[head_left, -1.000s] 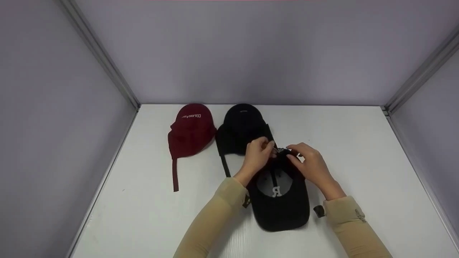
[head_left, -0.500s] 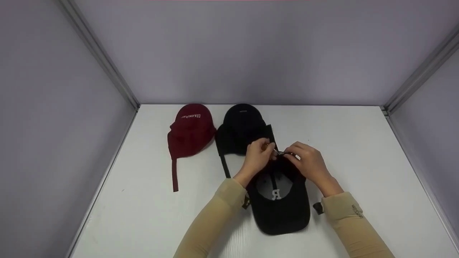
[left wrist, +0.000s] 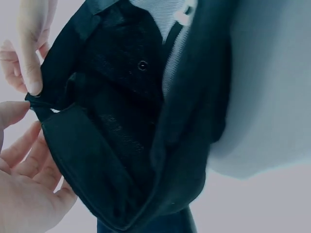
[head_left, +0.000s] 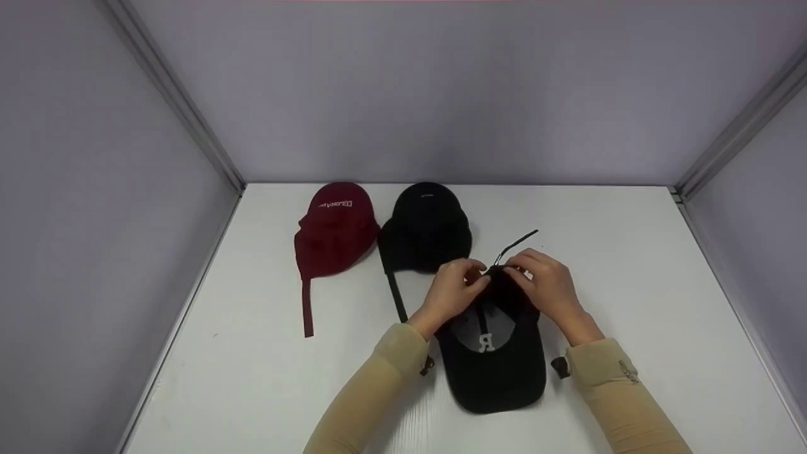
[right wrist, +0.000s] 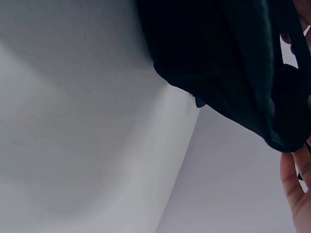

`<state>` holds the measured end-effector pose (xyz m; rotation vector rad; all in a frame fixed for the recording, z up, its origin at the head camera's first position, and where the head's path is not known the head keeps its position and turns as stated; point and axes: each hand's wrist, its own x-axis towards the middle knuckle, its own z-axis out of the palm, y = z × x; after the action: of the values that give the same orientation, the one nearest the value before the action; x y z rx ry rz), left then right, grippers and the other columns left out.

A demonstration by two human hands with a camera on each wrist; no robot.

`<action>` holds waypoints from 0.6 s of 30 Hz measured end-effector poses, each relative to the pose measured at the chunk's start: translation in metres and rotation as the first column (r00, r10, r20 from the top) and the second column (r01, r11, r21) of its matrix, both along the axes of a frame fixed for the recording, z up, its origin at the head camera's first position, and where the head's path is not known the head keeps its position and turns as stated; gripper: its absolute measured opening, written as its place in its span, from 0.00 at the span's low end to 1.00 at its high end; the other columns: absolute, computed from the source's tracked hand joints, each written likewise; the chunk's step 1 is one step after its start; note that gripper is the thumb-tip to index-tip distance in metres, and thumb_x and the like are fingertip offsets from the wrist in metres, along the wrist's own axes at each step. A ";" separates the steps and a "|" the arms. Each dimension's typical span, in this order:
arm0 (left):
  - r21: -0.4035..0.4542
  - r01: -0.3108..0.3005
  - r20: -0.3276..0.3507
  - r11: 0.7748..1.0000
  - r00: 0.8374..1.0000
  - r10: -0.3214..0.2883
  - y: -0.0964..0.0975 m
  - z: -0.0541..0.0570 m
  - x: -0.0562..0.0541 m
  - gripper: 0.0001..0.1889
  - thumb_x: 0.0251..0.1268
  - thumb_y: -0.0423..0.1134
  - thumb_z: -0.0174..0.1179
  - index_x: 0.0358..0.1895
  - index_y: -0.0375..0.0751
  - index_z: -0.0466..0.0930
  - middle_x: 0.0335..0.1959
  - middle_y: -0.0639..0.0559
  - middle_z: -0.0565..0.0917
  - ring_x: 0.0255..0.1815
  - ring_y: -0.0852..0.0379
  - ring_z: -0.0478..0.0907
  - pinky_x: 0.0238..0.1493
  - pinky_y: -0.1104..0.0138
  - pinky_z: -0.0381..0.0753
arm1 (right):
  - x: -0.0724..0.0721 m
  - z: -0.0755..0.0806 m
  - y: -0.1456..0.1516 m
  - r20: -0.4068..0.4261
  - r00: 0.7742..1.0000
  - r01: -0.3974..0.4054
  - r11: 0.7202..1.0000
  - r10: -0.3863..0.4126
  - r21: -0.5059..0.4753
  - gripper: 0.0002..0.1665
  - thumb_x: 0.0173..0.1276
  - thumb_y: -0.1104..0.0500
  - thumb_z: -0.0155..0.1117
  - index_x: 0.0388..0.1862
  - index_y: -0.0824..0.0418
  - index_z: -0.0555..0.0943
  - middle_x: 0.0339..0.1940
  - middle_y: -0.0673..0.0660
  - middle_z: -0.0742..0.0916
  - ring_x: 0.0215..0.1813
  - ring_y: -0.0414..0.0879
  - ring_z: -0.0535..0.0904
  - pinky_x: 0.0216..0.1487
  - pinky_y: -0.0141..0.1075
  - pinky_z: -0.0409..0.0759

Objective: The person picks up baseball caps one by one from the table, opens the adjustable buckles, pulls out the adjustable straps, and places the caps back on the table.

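Note:
A black baseball cap lies brim toward me in the head view, its inside showing with a white R-like letter. At its far edge, the back strap carries a metal buckle; the strap's loose end sticks up to the right. My left hand pinches the back band from the left, thumb and fingertips close to the buckle. Opposite it, my right hand grips the band between thumb and fingers. The left wrist view shows the cap's dark inside and both hands' fingertips meeting at the band.
A red cap lies at the back left, its strap trailing toward me. Beside it sits another dark cap with a hanging strap, near my left hand. Grey panels wall the white table.
The strap's loose end, earlier over the dark cap at the left, now points up to the right past the buckle. My left hand has shifted slightly down; the cap's brim has slid slightly toward me.

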<state>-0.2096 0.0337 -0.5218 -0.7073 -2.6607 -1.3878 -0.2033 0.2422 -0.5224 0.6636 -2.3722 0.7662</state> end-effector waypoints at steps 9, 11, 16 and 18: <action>-0.170 -0.077 -0.179 0.982 0.983 0.046 0.000 -0.003 0.001 0.04 0.66 0.40 0.65 0.37 0.46 0.88 0.35 0.57 0.84 0.36 0.64 0.80 0.40 0.71 0.78 | 0.000 -0.001 0.001 -0.012 1.000 0.013 1.000 -0.012 0.022 0.07 0.59 0.65 0.74 0.33 0.56 0.85 0.33 0.50 0.86 0.31 0.45 0.81 0.30 0.40 0.77; -0.170 -0.089 -0.193 0.981 0.980 0.055 0.000 -0.003 0.001 0.04 0.65 0.39 0.65 0.36 0.46 0.88 0.34 0.58 0.83 0.35 0.63 0.80 0.39 0.71 0.78 | 0.000 -0.002 0.002 -0.023 1.000 0.022 0.999 -0.021 0.024 0.07 0.59 0.65 0.74 0.33 0.57 0.85 0.32 0.51 0.86 0.31 0.46 0.81 0.29 0.41 0.77; -0.152 -0.099 -0.203 0.983 0.977 0.067 -0.003 -0.002 0.001 0.03 0.64 0.38 0.65 0.34 0.46 0.87 0.31 0.57 0.81 0.31 0.65 0.78 0.34 0.74 0.76 | -0.001 -0.003 0.004 -0.047 0.998 0.052 0.998 -0.052 0.018 0.07 0.59 0.65 0.74 0.33 0.58 0.84 0.32 0.52 0.86 0.31 0.46 0.82 0.28 0.41 0.78; -0.146 -0.102 -0.206 0.984 0.976 0.070 -0.004 -0.001 0.000 0.03 0.64 0.38 0.65 0.34 0.45 0.87 0.31 0.57 0.81 0.30 0.65 0.77 0.32 0.75 0.76 | -0.002 -0.003 0.005 -0.051 0.996 0.068 0.998 -0.067 0.013 0.07 0.59 0.65 0.74 0.33 0.58 0.84 0.31 0.52 0.86 0.31 0.46 0.82 0.27 0.41 0.77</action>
<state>-0.2094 0.0299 -0.5232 -0.6945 -2.6247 -1.0371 -0.2051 0.2473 -0.5254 0.5990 -2.3439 0.6951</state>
